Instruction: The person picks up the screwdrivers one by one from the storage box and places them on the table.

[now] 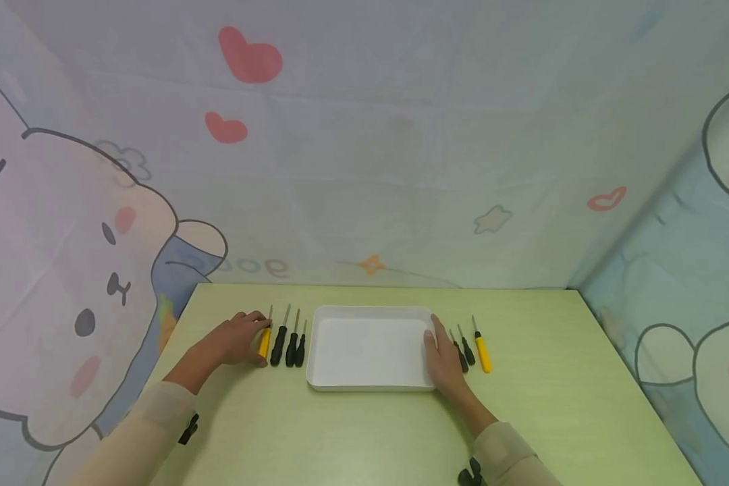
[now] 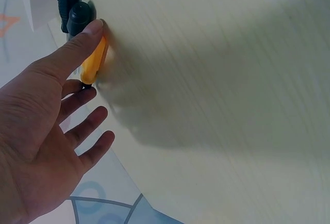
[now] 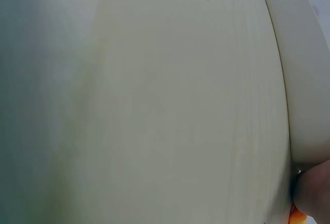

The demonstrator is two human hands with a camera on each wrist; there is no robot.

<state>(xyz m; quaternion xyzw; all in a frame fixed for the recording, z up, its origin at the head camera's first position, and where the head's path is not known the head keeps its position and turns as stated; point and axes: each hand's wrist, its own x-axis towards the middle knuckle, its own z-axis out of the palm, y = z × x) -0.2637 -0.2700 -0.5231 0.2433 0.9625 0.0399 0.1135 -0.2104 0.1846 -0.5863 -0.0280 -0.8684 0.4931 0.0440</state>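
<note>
At the left end of a row of screwdrivers, my left hand [image 1: 237, 339] pinches a yellow-handled screwdriver [image 1: 264, 343] lengthwise. In the left wrist view the thumb is at the butt of the yellow handle [image 2: 94, 63] and the index finger at its collar; the other fingers are spread. Black-handled screwdrivers [image 1: 278, 346] lie just right of it, shafts pointing away. My right hand [image 1: 445, 364] grips the right side of a white rectangular tray [image 1: 367, 347], thumb over the rim and fingers along the outside. The tray wall [image 3: 307, 80] shows at the right wrist view's edge.
Right of the tray lie two smaller black screwdrivers [image 1: 467, 352], one partly behind my right hand, and another yellow screwdriver [image 1: 482, 354]. All rest on a pale green table [image 1: 340, 439]. A printed cloth [image 1: 401, 169] hangs behind the table's far edge.
</note>
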